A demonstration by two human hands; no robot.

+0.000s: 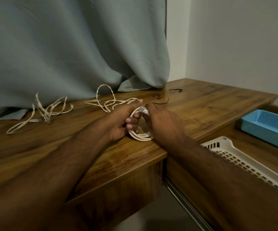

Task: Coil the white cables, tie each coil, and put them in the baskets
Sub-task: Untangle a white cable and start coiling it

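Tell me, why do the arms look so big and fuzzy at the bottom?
Head view: the wide lens stretches whatever is close, so both forearms balloon and smear near the bottom edge; the left hand, right hand and white cable coil look sharper; the room light is dim, without glare.

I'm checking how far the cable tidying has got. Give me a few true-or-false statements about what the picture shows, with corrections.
1. The left hand grips a white coil. True.
2. The right hand rests flat on the table. False: it pinches the cable's plug end.
3. Loose white cables lie near the curtain. True.
4. The blue basket holds a coil. False: none shows in it.
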